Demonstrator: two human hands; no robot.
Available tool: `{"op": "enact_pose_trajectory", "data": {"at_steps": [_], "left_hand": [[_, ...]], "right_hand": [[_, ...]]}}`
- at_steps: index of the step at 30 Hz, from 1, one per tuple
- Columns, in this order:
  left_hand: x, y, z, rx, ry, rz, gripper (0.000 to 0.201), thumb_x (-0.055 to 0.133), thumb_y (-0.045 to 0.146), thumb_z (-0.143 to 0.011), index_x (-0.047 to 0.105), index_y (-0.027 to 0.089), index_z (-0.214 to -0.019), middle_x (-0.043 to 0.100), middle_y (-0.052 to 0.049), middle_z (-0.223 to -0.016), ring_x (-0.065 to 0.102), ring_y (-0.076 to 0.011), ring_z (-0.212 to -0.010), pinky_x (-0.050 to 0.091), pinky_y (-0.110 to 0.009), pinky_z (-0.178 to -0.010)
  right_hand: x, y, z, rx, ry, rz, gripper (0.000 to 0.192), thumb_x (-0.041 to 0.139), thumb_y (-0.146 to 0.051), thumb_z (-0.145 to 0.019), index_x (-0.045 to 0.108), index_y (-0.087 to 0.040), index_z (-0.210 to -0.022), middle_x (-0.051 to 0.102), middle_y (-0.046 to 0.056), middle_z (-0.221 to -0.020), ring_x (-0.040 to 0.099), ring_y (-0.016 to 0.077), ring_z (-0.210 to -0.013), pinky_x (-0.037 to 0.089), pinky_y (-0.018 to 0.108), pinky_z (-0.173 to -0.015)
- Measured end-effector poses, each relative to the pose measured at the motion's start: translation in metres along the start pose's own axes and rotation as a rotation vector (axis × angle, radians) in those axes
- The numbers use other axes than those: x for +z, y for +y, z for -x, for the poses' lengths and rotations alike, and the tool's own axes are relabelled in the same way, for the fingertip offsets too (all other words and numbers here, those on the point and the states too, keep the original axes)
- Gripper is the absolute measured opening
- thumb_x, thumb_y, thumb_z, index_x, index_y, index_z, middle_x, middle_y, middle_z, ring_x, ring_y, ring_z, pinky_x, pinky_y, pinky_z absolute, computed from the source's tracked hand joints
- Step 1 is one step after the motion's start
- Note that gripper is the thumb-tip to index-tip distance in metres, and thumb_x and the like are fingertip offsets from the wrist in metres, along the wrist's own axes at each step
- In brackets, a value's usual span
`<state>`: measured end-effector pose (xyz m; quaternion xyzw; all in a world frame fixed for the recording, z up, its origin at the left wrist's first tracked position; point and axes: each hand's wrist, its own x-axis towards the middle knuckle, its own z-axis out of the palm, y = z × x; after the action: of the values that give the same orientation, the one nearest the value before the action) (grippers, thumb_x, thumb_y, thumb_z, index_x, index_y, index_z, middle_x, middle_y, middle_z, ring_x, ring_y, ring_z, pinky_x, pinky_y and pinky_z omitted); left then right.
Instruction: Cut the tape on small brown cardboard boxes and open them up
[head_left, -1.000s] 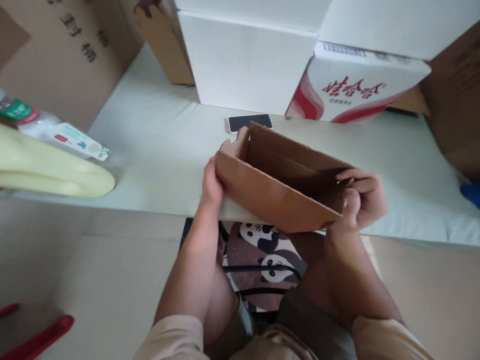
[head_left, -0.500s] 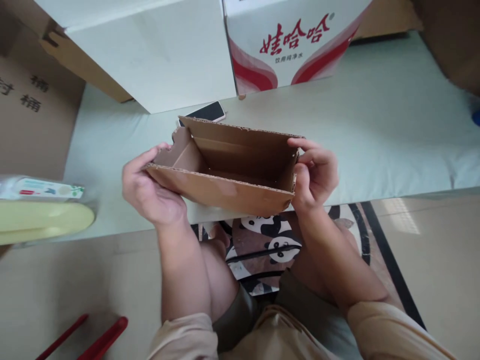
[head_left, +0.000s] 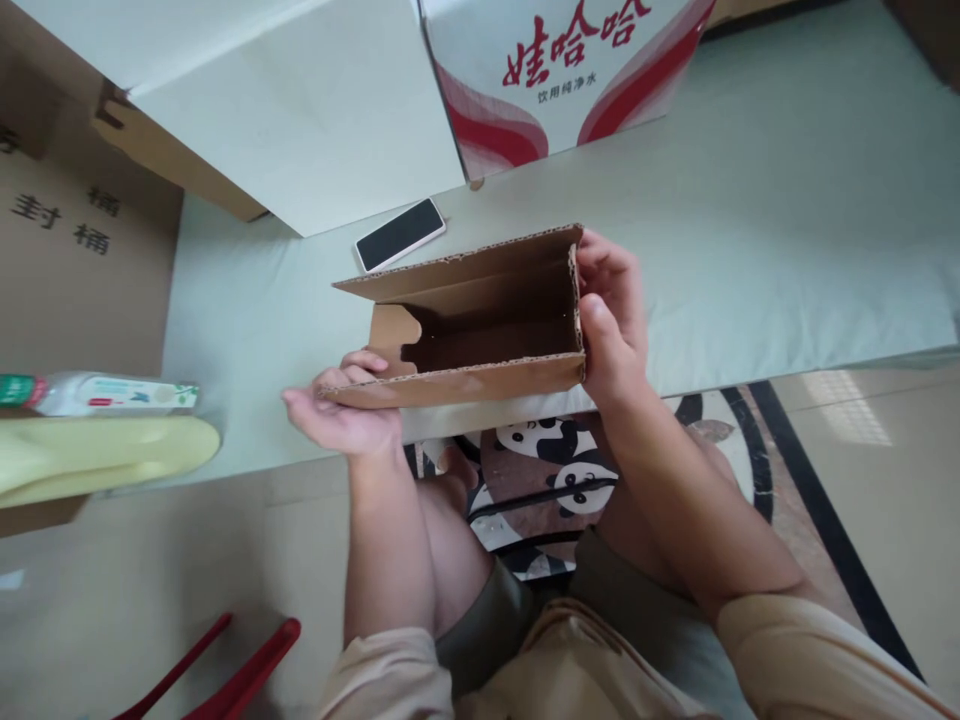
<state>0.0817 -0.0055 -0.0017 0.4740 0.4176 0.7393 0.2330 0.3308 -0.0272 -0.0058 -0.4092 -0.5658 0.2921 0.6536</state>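
Note:
A small brown cardboard box (head_left: 465, 385) is held in front of me at the table's near edge, its open side facing up and toward me. My left hand (head_left: 352, 410) supports its left end from below, fingers at the end flap and thumb pointing outward. At that end a notched flap (head_left: 394, 335) is folded inward. My right hand (head_left: 615, 320) grips the right end wall, thumb on the near side and fingers behind it. The inside of the box is shadowed, with nothing visible in it.
A phone-like device (head_left: 401, 235) lies just behind the box on the pale green tablecloth (head_left: 750, 230). Large white cartons (head_left: 300, 130) stand at the back. A bottle (head_left: 120, 392) and a pale yellow object (head_left: 112, 450) are at left. A printed carton (head_left: 67, 230) stands far left.
The box has turned so its right end is higher. The left end flap has folded inward, and my left fingers have shifted lower around that end. The view has shifted slightly.

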Motion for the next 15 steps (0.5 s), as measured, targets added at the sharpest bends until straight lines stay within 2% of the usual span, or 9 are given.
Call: {"op": "enact_pose_trajectory", "data": {"at_steps": [5, 10, 12, 15], "left_hand": [[0.001, 0.001, 0.004, 0.003, -0.045, 0.026, 0.07, 0.041, 0.075, -0.089, 0.017, 0.019, -0.053, 0.018, 0.004, -0.043, 0.049, -0.0141, -0.048, 0.045, -0.032, -0.058], [0.006, 0.007, 0.009, 0.062, -0.095, -0.05, 0.08, 0.035, 0.087, -0.085, 0.02, 0.019, -0.045, 0.024, 0.003, -0.039, 0.051, -0.0138, -0.048, 0.044, -0.032, -0.057], [0.008, 0.011, 0.01, 0.035, -0.093, -0.064, 0.078, 0.041, 0.083, -0.085, 0.024, 0.019, -0.043, 0.027, 0.002, -0.039, 0.054, -0.0143, -0.049, 0.044, -0.032, -0.057], [0.013, 0.024, 0.013, -0.036, -0.03, -0.135, 0.071, 0.045, 0.072, -0.091, 0.029, 0.02, -0.045, 0.029, 0.003, -0.041, 0.058, -0.0154, -0.051, 0.049, -0.033, -0.061]], "right_hand": [[0.005, 0.007, -0.003, 0.071, 0.013, -0.088, 0.043, 0.046, -0.066, -0.096, 0.05, -0.041, -0.131, 0.058, 0.001, -0.136, 0.053, 0.0252, -0.135, 0.049, 0.048, -0.113], [0.003, 0.009, -0.005, 0.056, 0.034, -0.197, 0.039, 0.051, -0.066, -0.094, 0.051, -0.041, -0.126, 0.062, -0.001, -0.122, 0.061, 0.0249, -0.122, 0.056, 0.047, -0.102], [0.002, 0.011, -0.005, 0.063, 0.039, -0.171, 0.041, 0.05, -0.068, -0.094, 0.05, -0.041, -0.125, 0.063, -0.001, -0.119, 0.063, 0.0246, -0.119, 0.057, 0.046, -0.099], [0.0, 0.013, -0.005, 0.077, 0.015, -0.096, 0.043, 0.05, -0.069, -0.093, 0.047, -0.04, -0.125, 0.062, 0.0, -0.116, 0.064, 0.0233, -0.112, 0.058, 0.045, -0.095]]}}
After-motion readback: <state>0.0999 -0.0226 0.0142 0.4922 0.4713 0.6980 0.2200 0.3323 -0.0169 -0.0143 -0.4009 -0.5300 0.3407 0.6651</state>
